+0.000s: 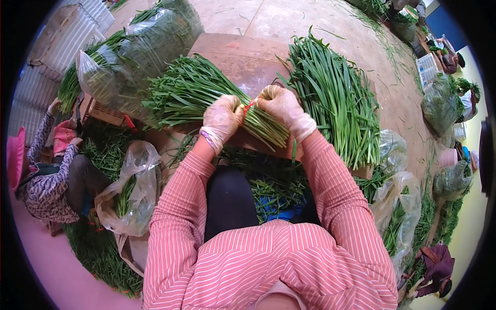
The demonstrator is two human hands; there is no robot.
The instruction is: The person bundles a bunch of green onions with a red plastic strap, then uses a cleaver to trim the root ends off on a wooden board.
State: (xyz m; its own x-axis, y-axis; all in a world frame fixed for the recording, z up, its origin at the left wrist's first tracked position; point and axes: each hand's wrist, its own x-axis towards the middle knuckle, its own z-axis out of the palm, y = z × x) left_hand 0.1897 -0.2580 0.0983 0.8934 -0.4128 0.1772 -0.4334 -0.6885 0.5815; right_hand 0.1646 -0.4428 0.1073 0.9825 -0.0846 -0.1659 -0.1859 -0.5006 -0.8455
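A bunch of garlic chives (194, 93) lies slantwise across a low brown board, leaves to the left and pale cut stems toward me. Round its stems runs a thin red tie (248, 107). My left hand (221, 120), in a thin whitish glove, is closed at the bunch and pinches the tie's left side. From the other side my gloved right hand (282, 107) is closed on the tie too, fingertips pressed together just above the stems. A larger loose pile of chives (333, 98) rests to the right, close by my right wrist.
The board (235, 51) stands before my knees. Plastic-wrapped chives (139, 57) are stacked at the far left, near a seated person in a pink hat (16, 157). Clear plastic bags (137, 194) flank me, and loose leaves cover the floor between my legs. Other people work at the right.
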